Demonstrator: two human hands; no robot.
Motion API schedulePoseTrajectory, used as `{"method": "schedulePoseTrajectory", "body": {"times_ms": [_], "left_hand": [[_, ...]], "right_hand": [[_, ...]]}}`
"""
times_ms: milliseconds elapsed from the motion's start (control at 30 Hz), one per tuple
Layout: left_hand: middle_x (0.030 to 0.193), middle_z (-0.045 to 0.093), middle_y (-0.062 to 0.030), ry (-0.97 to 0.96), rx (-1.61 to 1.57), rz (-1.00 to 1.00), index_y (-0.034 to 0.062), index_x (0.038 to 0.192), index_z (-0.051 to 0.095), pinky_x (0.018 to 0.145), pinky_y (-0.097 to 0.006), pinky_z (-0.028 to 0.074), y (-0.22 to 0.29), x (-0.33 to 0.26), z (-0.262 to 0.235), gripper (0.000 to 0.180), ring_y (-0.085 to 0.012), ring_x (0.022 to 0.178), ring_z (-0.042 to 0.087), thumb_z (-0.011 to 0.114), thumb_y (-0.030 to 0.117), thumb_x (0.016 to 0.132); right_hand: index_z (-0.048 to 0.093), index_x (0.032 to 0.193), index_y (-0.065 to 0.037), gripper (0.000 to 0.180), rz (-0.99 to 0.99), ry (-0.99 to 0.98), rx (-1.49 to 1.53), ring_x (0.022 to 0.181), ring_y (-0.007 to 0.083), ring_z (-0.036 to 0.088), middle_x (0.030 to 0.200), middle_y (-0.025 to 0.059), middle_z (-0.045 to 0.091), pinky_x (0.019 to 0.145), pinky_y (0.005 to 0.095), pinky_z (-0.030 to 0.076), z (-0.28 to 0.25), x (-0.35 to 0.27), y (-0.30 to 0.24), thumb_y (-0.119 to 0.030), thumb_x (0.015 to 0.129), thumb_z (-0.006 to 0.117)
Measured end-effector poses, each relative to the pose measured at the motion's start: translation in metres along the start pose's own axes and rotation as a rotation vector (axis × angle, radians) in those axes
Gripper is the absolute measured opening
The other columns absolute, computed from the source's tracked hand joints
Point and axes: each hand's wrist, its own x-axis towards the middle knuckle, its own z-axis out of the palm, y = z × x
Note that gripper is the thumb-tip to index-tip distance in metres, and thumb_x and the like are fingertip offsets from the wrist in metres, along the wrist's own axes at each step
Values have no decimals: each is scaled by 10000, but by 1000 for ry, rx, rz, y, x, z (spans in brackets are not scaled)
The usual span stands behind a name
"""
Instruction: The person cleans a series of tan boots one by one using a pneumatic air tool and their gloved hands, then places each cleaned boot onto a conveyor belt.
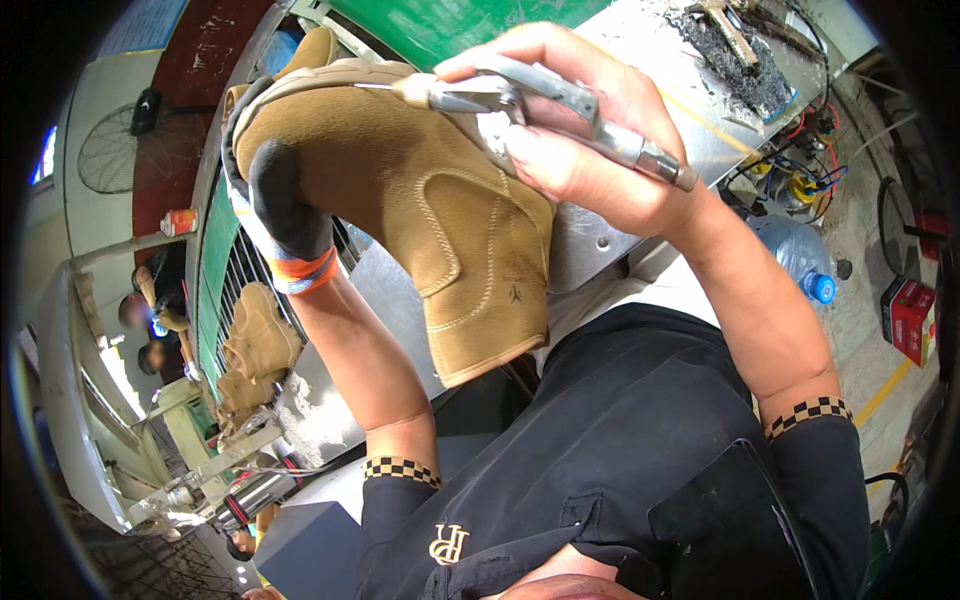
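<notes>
A tan suede ankle boot (pixel 400 190) with pale stitching lies tilted across my view, its shaft toward my body and its pale sole edge facing away. My left hand (pixel 285 205), in a dark-coated glove with an orange cuff, is wrapped round the toe end. In my bare right hand (pixel 625 140) is a metal glue gun (pixel 560 92) with a lever and a thin needle nozzle. Its needle tip points left, close along the seam between sole and upper; I cannot tell if it touches. Part of the gun's body is hidden by my fingers.
A metal worktop (pixel 590 245) lies beneath, with black, crusted residue (pixel 745 75) at its far right. More tan boots (pixel 258 335) stand on the slatted conveyor at left. A water jug (pixel 790 250) and a red box (pixel 908 318) sit at right. People (pixel 160 310) work at far left.
</notes>
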Motion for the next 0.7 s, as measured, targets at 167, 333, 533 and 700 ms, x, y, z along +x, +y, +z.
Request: {"method": "schedulePoseTrajectory", "body": {"times_ms": [167, 333, 533, 700], "left_hand": [[1283, 581, -186, -24, -297, -97, -41, 1327, 479, 1024, -431, 447, -21, 2, -11, 567, -290, 1180, 579, 530, 372, 942], [1347, 507, -199, 92, -252, -289, -7, 1361, 430, 1058, -471, 409, -37, 5, -22, 799, -330, 1232, 520, 514, 603, 851], [1315, 505, -164, 47, -362, -339, 41, 1354, 432, 1056, -468, 396, -45, -2, -20, 840, -311, 1208, 510, 498, 689, 825], [1289, 503, -136, 26, -425, -383, 81, 1349, 434, 1055, -465, 386, -50, -7, -20, 874, -295, 1188, 501, 485, 762, 802]], "right_hand": [[495, 1286, 17, 459, 142, 59, 212, 727, 59, 481, 1016, 63, 572, 634, 217, 414, -1, -32, 24, -165, 875, 586], [500, 1283, 19, 458, 256, 111, 207, 686, 55, 476, 911, 36, 530, 606, 214, 397, 4, -66, 45, -178, 878, 589], [532, 1259, 9, 486, 181, 151, 235, 685, 63, 497, 891, 37, 517, 618, 218, 412, 13, -74, 53, -260, 861, 603], [530, 1260, 6, 484, 149, 129, 137, 671, 62, 491, 880, 39, 525, 607, 219, 409, 11, -81, 54, -256, 857, 591]]}}
